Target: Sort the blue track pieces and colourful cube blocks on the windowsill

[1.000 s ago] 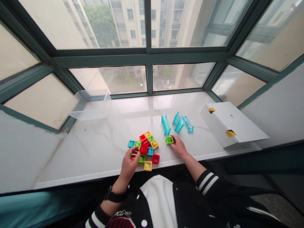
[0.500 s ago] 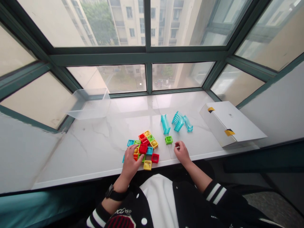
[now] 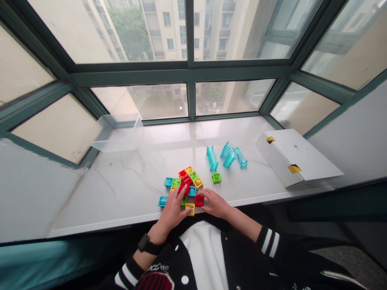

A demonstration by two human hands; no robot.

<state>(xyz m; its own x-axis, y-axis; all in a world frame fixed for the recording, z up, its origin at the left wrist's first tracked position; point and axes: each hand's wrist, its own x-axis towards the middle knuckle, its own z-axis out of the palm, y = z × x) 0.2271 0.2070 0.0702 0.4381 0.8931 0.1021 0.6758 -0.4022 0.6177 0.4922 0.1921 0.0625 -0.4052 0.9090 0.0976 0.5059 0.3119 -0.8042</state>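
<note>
A pile of small square plastic blocks in red, yellow, green and blue lies near the front edge of the white sill. My left hand [image 3: 173, 208] rests over its front left part, fingers spread. Its fingertips touch a raised red block [image 3: 184, 188], and the thumb is at a yellow block [image 3: 190, 208]. My right hand [image 3: 217, 204] has thumb and fingers on the right side of a red block [image 3: 199, 200] at the pile's right edge. A blue block [image 3: 162, 201] lies left of my left hand. A lone green block [image 3: 216, 178] sits beyond my right hand. My left hand hides some blocks.
Clear turquoise track-like pieces, one straight [image 3: 212, 158], one curved [image 3: 228, 154] and one narrow [image 3: 241, 158], lie behind the green block. A transparent bin [image 3: 117, 139] stands at the back left. A white box [image 3: 302, 157] is on the right. Window frames border the sill [image 3: 121, 201].
My right hand has moved left from open sill to the red block at the pile's right edge. My left hand has shifted slightly right and nearer, its thumb now at the yellow block.
</note>
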